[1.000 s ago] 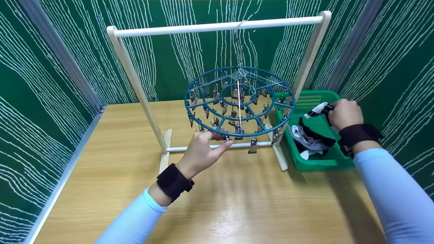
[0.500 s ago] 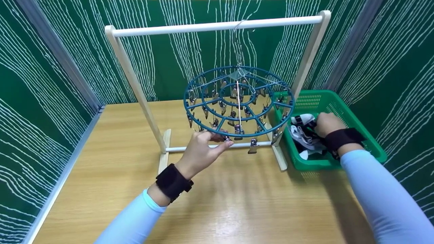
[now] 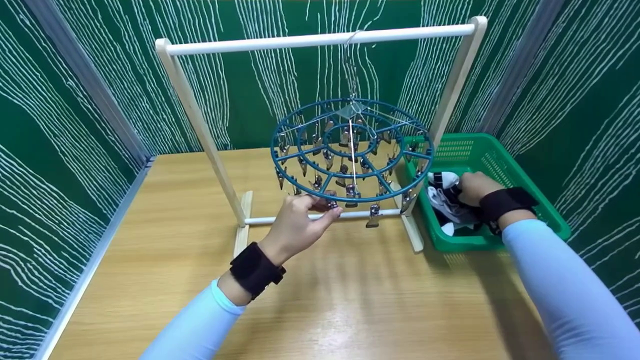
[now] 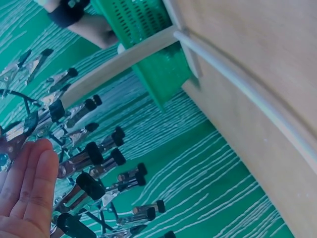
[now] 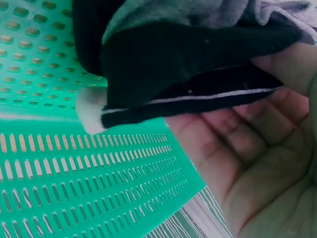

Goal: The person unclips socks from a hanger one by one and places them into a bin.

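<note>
A black and white sock (image 3: 442, 181) lies in a pile inside a green basket (image 3: 505, 162) at the right of the frame. The right hand (image 3: 474, 187) reaches into the basket, fingers curled around the sock; the wrist view shows the dark fabric (image 5: 188, 74) against the palm. At centre, the left hand (image 3: 300, 220) pinches a metal clip (image 3: 332, 203) on the near rim of a round blue clip hanger (image 3: 352, 150). The hanger hangs from a white wooden rack (image 3: 320, 39) standing on a wooden table (image 3: 320, 300). Green patterned walls surround the table.
</note>
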{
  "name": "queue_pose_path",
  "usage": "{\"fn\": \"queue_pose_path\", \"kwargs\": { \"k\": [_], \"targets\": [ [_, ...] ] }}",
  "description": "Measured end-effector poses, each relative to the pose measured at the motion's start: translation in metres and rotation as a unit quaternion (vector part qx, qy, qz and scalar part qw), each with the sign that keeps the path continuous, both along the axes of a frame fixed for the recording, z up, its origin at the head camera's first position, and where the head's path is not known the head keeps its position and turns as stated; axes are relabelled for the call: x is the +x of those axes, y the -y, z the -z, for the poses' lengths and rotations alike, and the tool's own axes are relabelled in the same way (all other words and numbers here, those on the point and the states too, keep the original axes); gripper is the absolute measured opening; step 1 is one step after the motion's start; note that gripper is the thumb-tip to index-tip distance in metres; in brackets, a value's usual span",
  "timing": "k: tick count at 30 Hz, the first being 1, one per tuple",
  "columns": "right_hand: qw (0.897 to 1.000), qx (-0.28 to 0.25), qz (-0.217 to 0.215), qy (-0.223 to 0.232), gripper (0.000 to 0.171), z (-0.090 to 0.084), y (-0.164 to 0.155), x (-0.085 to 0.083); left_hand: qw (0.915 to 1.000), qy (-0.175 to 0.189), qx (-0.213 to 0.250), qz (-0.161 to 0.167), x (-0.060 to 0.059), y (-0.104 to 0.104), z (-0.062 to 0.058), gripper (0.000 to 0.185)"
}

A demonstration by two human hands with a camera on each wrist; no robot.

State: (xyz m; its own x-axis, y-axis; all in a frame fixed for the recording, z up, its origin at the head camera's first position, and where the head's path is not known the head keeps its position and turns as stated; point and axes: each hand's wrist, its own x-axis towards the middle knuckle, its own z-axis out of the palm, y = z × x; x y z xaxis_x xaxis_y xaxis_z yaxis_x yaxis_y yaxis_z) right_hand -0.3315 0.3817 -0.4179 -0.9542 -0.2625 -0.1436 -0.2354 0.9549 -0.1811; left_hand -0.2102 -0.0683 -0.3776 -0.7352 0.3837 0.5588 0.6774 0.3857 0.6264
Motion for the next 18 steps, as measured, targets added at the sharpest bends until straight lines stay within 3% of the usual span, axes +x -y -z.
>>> {"fn": "queue_pose_path", "kwargs": {
  "k": [6,13,18],
  "targets": [
    [0.999,-0.030,0.030,0.002,0.040,-0.012,0.000,0.004,1.0000,-0.002,0.001,0.005,0.002,0.002,-0.001,0.016],
    [0.995,-0.078,0.057,-0.016,0.051,-0.034,0.011,0.017,0.9989,-0.035,0.016,0.026,0.007,0.015,0.003,0.019],
    [0.989,-0.120,0.067,-0.054,0.041,-0.050,0.021,0.037,0.9963,-0.085,0.001,-0.011,0.006,0.038,0.008,0.010]
  ]
}}
